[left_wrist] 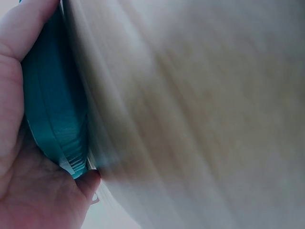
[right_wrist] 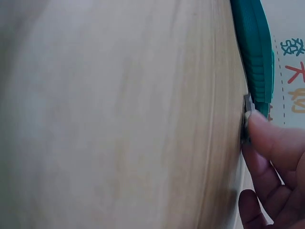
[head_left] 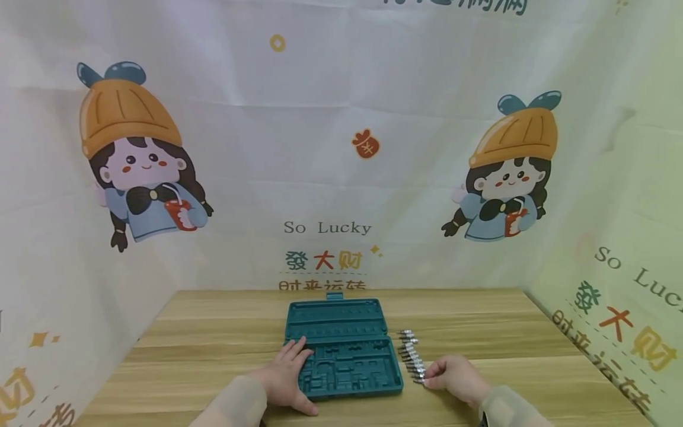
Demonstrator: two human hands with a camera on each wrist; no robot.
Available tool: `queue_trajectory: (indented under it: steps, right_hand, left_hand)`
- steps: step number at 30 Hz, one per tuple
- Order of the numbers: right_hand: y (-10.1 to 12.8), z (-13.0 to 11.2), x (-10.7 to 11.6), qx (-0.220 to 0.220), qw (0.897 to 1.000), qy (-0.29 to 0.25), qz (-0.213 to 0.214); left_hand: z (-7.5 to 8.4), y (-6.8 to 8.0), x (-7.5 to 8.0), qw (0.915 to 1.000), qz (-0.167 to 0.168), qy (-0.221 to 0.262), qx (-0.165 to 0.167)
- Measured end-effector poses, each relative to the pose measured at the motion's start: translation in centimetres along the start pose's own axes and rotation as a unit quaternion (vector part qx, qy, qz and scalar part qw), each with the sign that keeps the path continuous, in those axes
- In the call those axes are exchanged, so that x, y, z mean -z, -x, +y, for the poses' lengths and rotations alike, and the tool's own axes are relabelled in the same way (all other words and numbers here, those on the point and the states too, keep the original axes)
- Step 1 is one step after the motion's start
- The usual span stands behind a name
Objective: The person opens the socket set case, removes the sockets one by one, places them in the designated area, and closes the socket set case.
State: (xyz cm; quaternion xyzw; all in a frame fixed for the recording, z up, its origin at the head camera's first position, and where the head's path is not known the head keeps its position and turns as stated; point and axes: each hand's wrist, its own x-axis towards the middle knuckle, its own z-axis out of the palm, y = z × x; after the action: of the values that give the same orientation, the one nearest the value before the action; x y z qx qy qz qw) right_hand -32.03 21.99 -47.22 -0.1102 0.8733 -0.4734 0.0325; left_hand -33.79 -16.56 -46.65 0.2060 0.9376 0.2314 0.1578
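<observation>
An unfolded dark teal plastic tool case [head_left: 349, 392] lies on the table, lid tilted back, moulded compartments showing in its base. My left hand [head_left: 285, 379] rests spread along its left side, thumb by the near left corner. In the left wrist view, the palm of that hand [left_wrist: 33, 195] lies against the case's side wall [left_wrist: 55, 90]. Right of the case runs a curved row of small silver bits [head_left: 409, 356] with thin tips. At the row's near end, my right hand [head_left: 456, 378] pinches one bit [right_wrist: 246, 117] between thumb and forefinger, low at the tabletop.
The wood-grain table [head_left: 187, 350] extends to both sides of the case. A printed cloth [head_left: 320, 178] hangs behind it and along the sides. The case's latch [head_left: 334, 296] sticks up at the lid's far edge.
</observation>
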Motion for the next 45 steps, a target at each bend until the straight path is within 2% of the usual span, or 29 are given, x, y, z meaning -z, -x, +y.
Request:
queue_trajectory:
  steps: [12,20,23,27,30,33,37,45]
  right_hand:
    - [0.0,0.1,-0.1,0.014,1.0,0.022,0.015]
    - [-0.2,-1.0,0.4,-0.021,1.0,0.01,0.009]
    - [-1.1,-2.3,0.8,-0.037,0.999,-0.009,0.001]
    - [-3.7,-4.6,0.7,-0.048,0.998,-0.041,-0.006]
    - [-5.8,-6.2,0.1,-0.045,0.998,-0.034,-0.003]
    - [-7.5,-7.4,-0.8,-0.038,0.999,-0.005,-0.002]
    - [-9.5,-8.4,-1.9,-0.055,0.997,0.051,-0.006]
    - [-12.4,-8.1,-3.5,-0.108,0.977,0.186,0.005]
  left_hand:
    - [0.1,0.2,0.0,1.0,0.002,0.0,0.0]
    - [0.3,0.1,0.2,1.0,0.0,-0.002,0.001]
    - [0.3,0.0,0.3,1.0,-0.002,-0.004,0.003]
    - [0.2,0.0,0.2,0.9999,-0.004,-0.014,0.006]
    - [0.2,0.1,0.0,0.9996,-0.004,-0.027,0.004]
    - [-0.1,0.2,-0.3,0.9993,-0.008,-0.036,-0.005]
    - [-0.4,0.5,-0.7,0.9982,-0.021,-0.052,-0.019]
    - [-0.3,1.9,-1.0,0.9944,-0.016,-0.081,-0.065]
